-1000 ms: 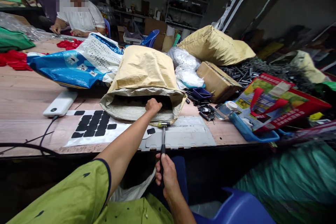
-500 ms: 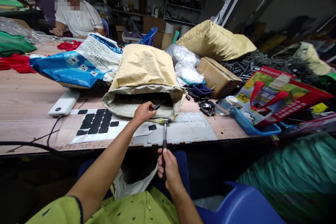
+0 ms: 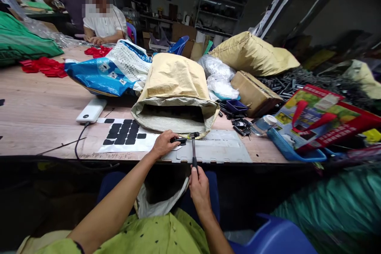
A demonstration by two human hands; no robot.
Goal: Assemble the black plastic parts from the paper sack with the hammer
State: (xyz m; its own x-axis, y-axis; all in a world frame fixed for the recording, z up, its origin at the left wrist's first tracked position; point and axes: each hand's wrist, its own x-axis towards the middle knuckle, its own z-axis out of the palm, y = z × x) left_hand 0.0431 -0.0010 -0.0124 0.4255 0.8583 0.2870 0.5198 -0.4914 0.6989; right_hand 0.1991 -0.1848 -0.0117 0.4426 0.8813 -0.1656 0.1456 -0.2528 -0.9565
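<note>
My left hand (image 3: 164, 143) is closed on a small black part (image 3: 179, 140) at the near edge of the table, just below the mouth of a tan sack (image 3: 178, 75). In my right hand (image 3: 199, 185) is the black handle of a small hammer (image 3: 194, 150), held upright in view, its head beside the black part. Whether the head touches the part I cannot tell. A grey board (image 3: 222, 147) lies under both. Left of my left hand is a white sheet (image 3: 149, 143) with rows of black stickers (image 3: 123, 131). The sack lies open towards me, dark inside.
A white power bank (image 3: 91, 110) with a cable lies to the left, a blue and white bag (image 3: 104, 72) behind it. On the right are a cardboard box (image 3: 253, 91), a clear jar (image 3: 263, 124) and a blue tray (image 3: 294, 152). Two people sit at the back left.
My left hand has come down from the sack's mouth to the board, with the black part beside the hammer head. The hammer stays in my right hand. The whole view has shifted rightward.
</note>
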